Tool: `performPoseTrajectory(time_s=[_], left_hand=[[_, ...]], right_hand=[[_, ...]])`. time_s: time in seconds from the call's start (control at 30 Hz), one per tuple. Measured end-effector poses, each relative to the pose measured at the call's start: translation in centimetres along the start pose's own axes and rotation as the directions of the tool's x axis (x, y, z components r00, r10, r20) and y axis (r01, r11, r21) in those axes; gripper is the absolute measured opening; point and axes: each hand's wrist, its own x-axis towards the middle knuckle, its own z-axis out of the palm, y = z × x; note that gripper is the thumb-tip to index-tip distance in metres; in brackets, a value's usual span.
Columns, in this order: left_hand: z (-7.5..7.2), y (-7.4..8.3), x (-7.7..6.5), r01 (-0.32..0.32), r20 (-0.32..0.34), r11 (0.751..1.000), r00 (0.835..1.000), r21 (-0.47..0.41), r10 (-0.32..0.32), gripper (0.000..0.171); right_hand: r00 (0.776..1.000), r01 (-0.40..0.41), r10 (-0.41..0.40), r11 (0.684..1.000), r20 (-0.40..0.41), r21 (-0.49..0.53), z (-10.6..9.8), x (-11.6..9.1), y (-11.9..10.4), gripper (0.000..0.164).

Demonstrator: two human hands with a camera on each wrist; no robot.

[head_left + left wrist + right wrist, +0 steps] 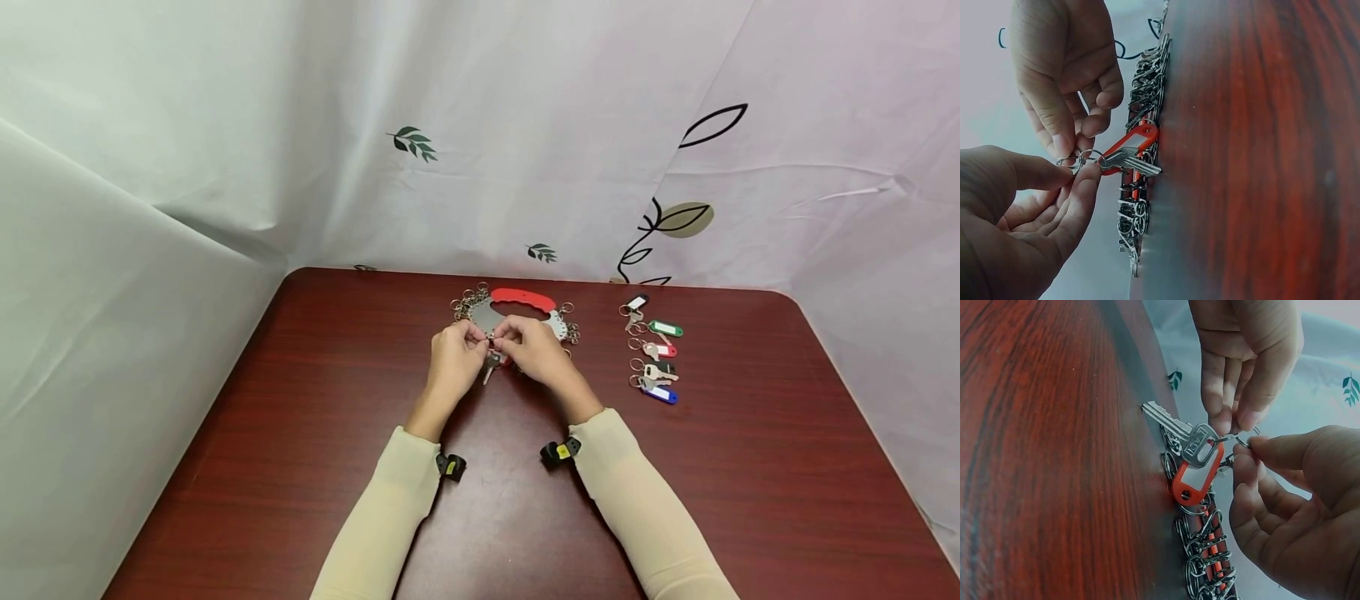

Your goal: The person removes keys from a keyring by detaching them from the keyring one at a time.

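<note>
A key (1200,444) and a red key tag (1179,489) with a white label hang together from a split ring. In the left wrist view, my left hand (455,358) pinches the ring between thumb and fingertips. My right hand (534,348), opposite it, pinches a second metal ring (1244,441) linked at the same spot. Just beyond both hands lies a grey metal key holder (486,317) with a red handle (523,297). Clips and rings line its edge, and my hands hide part of it.
On the right of the dark red table (300,400) several keys lie in a column, with a black tag (637,303), a green tag (666,329), a red tag (666,351) and a blue tag (662,395). White cloth (480,167) with leaf prints hangs behind the table.
</note>
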Motion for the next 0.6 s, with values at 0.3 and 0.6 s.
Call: performPoseTrajectory(time_s=[0.3, 0.6], left_hand=[[0.04, -0.16, -0.07, -0.004, 0.017, 1.0, 1.0, 0.013, 0.004, 0.006], [0.06, 0.0, -0.13, -0.014, 0.024, 1.0, 1.0, 0.012, 0.014, 0.006]], right_hand=[[0.999, 0.036, -0.037, 0.999, -0.017, -0.036, 0.09, 0.01, 0.07, 0.004], [0.999, 0.035, -0.036, 0.999, -0.017, -0.038, 0.2, 0.0, 0.04, 0.005]])
